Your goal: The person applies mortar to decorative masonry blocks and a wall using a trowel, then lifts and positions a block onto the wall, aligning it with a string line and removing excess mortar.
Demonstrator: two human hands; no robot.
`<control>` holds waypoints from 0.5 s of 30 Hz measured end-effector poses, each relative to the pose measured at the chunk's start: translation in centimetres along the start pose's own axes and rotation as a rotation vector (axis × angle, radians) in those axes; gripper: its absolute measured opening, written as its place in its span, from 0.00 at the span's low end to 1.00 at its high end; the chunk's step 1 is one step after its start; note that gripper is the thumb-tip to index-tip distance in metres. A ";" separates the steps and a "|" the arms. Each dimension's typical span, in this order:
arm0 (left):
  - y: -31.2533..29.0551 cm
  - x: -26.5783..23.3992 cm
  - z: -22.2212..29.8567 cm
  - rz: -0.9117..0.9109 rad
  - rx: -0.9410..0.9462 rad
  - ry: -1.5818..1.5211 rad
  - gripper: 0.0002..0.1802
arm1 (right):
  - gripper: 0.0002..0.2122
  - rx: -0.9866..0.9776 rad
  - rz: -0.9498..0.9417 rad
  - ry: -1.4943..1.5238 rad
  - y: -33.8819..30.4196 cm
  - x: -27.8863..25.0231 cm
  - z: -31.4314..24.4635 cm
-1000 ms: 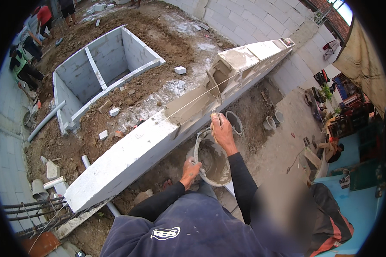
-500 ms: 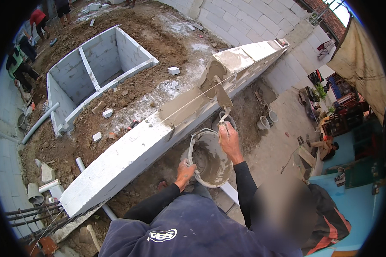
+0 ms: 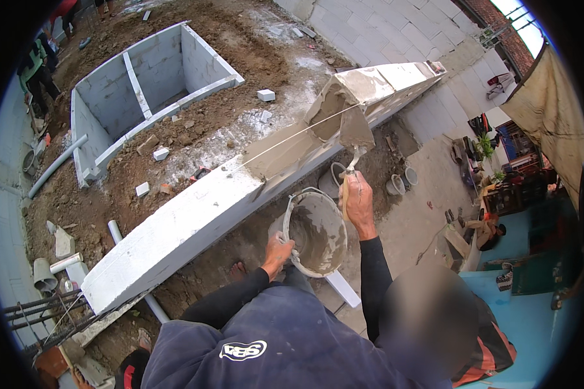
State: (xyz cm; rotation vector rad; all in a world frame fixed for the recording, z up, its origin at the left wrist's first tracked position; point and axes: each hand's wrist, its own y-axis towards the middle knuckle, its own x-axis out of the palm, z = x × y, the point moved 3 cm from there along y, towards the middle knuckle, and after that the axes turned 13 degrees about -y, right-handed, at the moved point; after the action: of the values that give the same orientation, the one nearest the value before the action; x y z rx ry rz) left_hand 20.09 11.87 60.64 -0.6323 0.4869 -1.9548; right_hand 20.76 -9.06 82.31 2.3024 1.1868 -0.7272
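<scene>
My right hand (image 3: pixel 359 202) is closed round the handle of a trowel (image 3: pixel 357 131). Its mortar-coated blade overlaps the wall's near side, close to the mortared end of a raised block (image 3: pixel 365 85). Grey mortar (image 3: pixel 282 153) lies spread over the wall top below that end. A taut string (image 3: pixel 292 134) runs along the wall (image 3: pixel 169 236) above the mortar. Low in front of me, my left hand (image 3: pixel 278 251) grips the rim of a bucket (image 3: pixel 315 249) smeared with wet mortar inside. The bucket is tilted, its mouth turned up toward me.
Beyond the wall is a block-lined pit (image 3: pixel 126 84) with a crossbar, amid soil and block pieces. Several buckets (image 3: pixel 396 185) stand on the ground at right. A person (image 3: pixel 485 230) sits farther right; others are at far left. Rebar (image 3: pixel 42 311) projects near the wall's left end.
The trowel has shifted right, and its blade shows broader now. My left hand still holds the bucket. A person's hand and foot have come into view at the lower left.
</scene>
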 end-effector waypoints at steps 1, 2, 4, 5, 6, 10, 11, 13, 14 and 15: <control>-0.4 0.4 0.2 -0.015 0.001 0.008 0.15 | 0.18 0.031 -0.019 0.044 1.0 -0.1 -1.0; -0.5 0.6 0.5 -0.022 0.006 0.018 0.16 | 0.18 0.043 -0.020 0.075 2.3 0.4 -1.0; -0.6 0.7 0.6 -0.030 -0.016 0.027 0.18 | 0.19 0.070 -0.063 -0.045 3.6 1.4 -1.3; -0.6 0.6 0.7 0.002 0.020 0.032 0.17 | 0.19 0.079 -0.083 -0.105 4.0 1.9 -1.6; -0.7 0.6 0.8 0.033 0.056 0.038 0.16 | 0.19 0.086 -0.096 -0.169 4.4 2.6 -0.8; -1.1 0.3 1.2 0.023 0.051 0.000 0.17 | 0.18 -0.013 -0.032 -0.464 2.2 1.7 2.3; -1.3 0.2 1.7 0.018 0.027 -0.016 0.17 | 0.18 -0.010 -0.017 -0.531 0.7 0.9 1.8; -1.9 0.1 2.3 0.004 -0.019 -0.046 0.17 | 0.17 -0.007 0.016 -0.636 -1.6 -0.2 0.1; -1.6 -0.3 1.9 0.020 -0.005 -0.041 0.17 | 0.17 -0.013 0.027 -0.665 -2.5 0.0 -1.5; -1.1 -0.7 1.3 0.037 0.010 -0.034 0.17 | 0.17 -0.019 0.039 -0.694 -2.8 0.5 -2.7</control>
State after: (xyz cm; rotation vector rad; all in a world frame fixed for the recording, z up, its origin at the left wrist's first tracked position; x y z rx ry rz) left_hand 20.42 12.91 62.19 -0.6450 0.4646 -1.9071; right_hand 19.29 -5.65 83.67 1.7987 0.8076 -1.3422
